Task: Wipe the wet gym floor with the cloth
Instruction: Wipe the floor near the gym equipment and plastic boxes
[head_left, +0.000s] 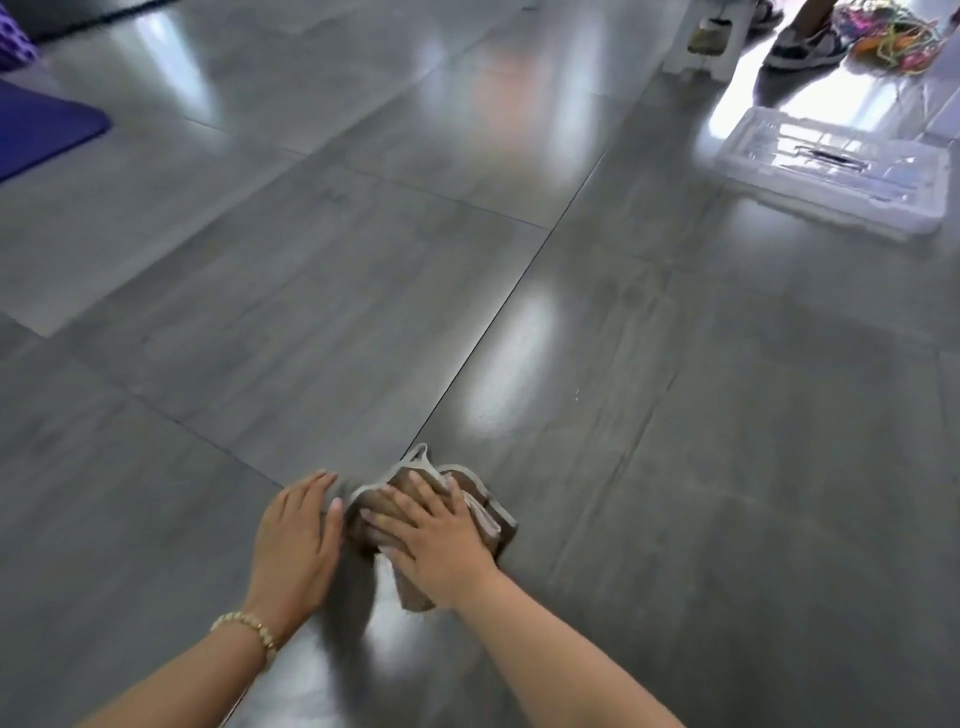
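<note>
Left hand: flat on the floor (727, 519), the left hand (297, 538) has its fingers straight and together and holds nothing. It acts as a prop just beside the cloth, with a beaded bracelet (244, 622) on the wrist.
Right hand: the right hand (434, 532) is spread palm-down, fingers extended, pressing on top of the cloth rather than clutching it.
Cloth: the brown, pale-edged cloth (493, 519) is folded thick and sits on the tile right where the dark seam (498, 306) meets a cross joint.
Doing it well: keep the palm weight over the middle of the fold so the corners don't flip. Push in long overlapping passes along the tile, and turn to a dry face once it is soaked.
Watch for: the loose loop at the cloth's far edge could drag or bunch.
Ahead: a bright sheen (511, 353) lies on the next tile. I can't tell whether it is water or glare, so it is worth a pass.
Far right: a clear plastic tray (831, 179) sits in the line of a rightward sweep.
Beyond: a white stool (701, 47), someone's shoe (802, 44) and a tangle of coloured cords (893, 34).
Far left: a purple mat (47, 137), well apart from the cloth.
</note>
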